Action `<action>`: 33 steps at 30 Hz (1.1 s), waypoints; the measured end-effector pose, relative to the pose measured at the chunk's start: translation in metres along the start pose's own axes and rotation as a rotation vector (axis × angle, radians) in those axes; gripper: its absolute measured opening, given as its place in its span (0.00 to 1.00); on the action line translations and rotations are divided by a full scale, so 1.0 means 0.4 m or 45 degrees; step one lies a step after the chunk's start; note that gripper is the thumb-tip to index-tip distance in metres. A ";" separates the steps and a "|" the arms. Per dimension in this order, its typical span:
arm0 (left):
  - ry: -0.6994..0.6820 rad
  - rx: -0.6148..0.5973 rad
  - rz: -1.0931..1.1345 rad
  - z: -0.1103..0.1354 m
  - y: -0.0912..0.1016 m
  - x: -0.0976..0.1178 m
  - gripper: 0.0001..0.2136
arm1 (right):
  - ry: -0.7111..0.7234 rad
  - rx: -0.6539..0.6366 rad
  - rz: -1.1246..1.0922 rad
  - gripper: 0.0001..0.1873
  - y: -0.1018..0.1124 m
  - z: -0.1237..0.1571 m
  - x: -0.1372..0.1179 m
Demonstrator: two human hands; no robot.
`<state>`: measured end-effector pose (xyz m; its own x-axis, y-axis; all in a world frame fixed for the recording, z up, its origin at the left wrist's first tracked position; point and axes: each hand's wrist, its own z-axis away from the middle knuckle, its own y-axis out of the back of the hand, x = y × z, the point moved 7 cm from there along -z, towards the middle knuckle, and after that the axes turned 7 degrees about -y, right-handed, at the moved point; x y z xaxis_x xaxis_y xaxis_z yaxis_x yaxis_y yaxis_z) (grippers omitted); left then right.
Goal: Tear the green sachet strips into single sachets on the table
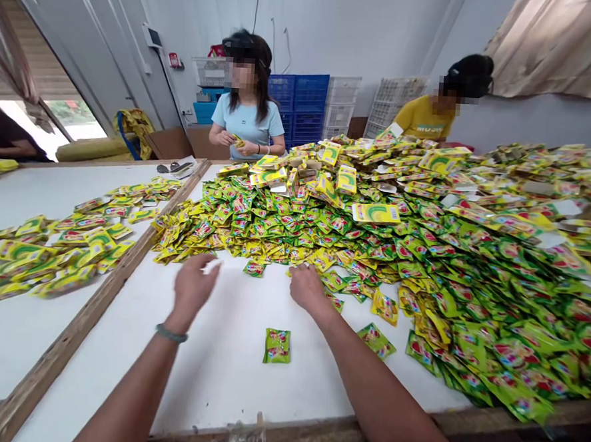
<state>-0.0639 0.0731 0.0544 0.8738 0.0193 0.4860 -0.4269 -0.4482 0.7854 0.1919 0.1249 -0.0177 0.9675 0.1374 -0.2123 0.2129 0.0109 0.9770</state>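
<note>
Both hands [194,285] [307,287] nr sachet pile [423,255]

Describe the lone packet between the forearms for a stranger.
Find the white table heaped with bright packets. On its bare near strip, below the gap between left hand and right hand, lies one green packet. Unlike the heap, it lies alone.

A broad heap of small, glossy green-and-yellow foil sachets [373,252] with red printing covers the far and right part of the white tabletop [226,377]. The packets lie flat or slightly tilted, overlapping at every angle, and the heap thins to a ragged single layer at its near edge. One sachet [254,268] sits just clear of that edge. Another green sachet [277,346] lies alone, flat and face up on the bare surface, well apart from the heap. A third [376,339] lies askew to its right, near the heap's fringe.
</note>
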 end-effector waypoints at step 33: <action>0.369 -0.723 1.429 0.161 -0.294 0.211 0.14 | -0.086 -0.029 -1.326 0.20 0.041 0.088 0.042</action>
<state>0.0751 0.0697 -0.0216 -0.0769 0.1060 0.9914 -0.9918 0.0939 -0.0869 0.2166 0.0926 -0.0061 0.3128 -0.0065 -0.9498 0.9442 0.1113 0.3101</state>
